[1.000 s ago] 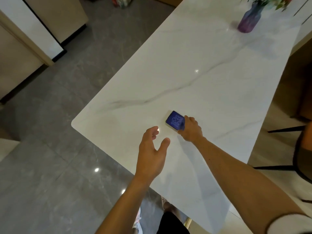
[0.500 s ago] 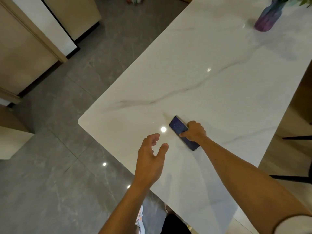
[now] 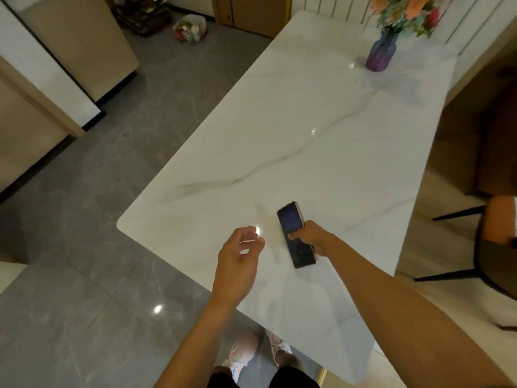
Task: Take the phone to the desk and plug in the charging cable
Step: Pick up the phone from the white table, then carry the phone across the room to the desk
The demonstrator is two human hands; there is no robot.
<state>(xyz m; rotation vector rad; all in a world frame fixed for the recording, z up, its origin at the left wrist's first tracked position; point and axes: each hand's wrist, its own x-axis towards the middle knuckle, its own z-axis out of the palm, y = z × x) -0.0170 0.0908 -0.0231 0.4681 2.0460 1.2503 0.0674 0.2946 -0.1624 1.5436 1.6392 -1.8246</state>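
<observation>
- right hand [image 3: 310, 238] pinches the phone [image 3: 296, 234] by its side, above the marble table [image 3: 321, 113] – such a thin grip may slip.
- left hand [image 3: 240, 257] is loose, holding nothing – no charging cable is visible here.

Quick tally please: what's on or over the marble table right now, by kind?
Phones: 1, the phone, gripped in the right hand over the table
Vases: 1, the purple vase holding flowers, far end
Hands: 2, counting the empty left hand
Total: 4
</observation>
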